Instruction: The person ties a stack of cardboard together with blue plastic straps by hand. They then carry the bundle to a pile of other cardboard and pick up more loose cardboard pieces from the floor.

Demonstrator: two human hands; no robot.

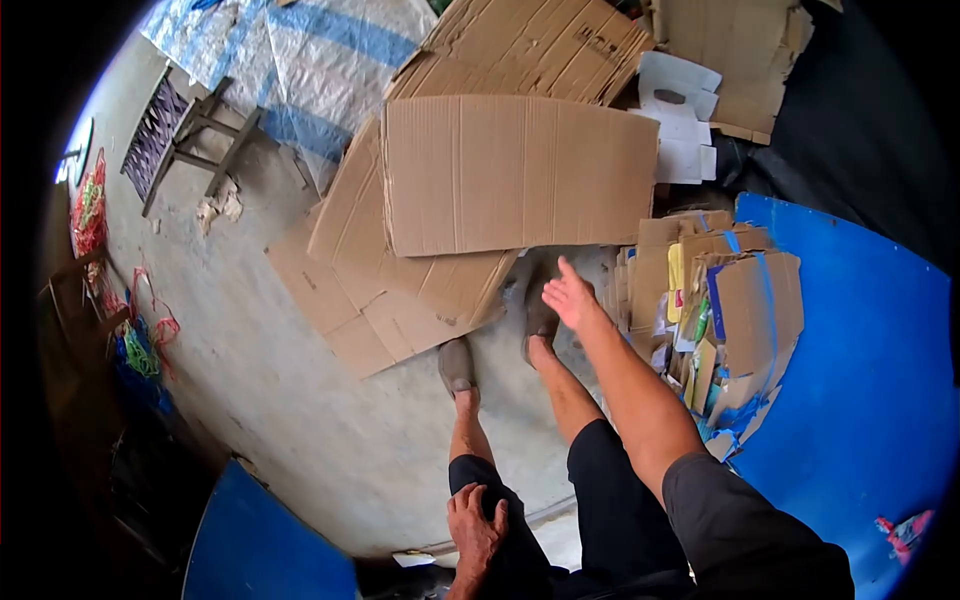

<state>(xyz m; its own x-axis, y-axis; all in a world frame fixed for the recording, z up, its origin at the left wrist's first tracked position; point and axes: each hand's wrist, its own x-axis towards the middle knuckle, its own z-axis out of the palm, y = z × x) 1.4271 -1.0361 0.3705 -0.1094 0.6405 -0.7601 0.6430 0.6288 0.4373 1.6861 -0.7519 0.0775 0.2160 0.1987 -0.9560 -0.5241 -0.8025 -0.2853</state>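
My right hand [568, 295] reaches forward with its fingers stretched out and nothing in them. Just beyond its fingertips is the lower edge of a large flat cardboard sheet [520, 175]. More flattened cardboard [400, 310] lies under that sheet and spreads left across the floor, close to my feet. My left hand [475, 525] rests on my left thigh, its fingers laid over the dark shorts, holding nothing. To the right of my right hand stands a bundle of folded cardboard [755, 310] bound with blue strapping.
Blue panels stand at the right [870, 350] and lower left [265, 545]. An overturned stool [190, 140] lies on the concrete floor [270, 390] at upper left. A white and blue tarp sack [320, 60] is behind it. Tangled red string [90, 215] hangs at far left.
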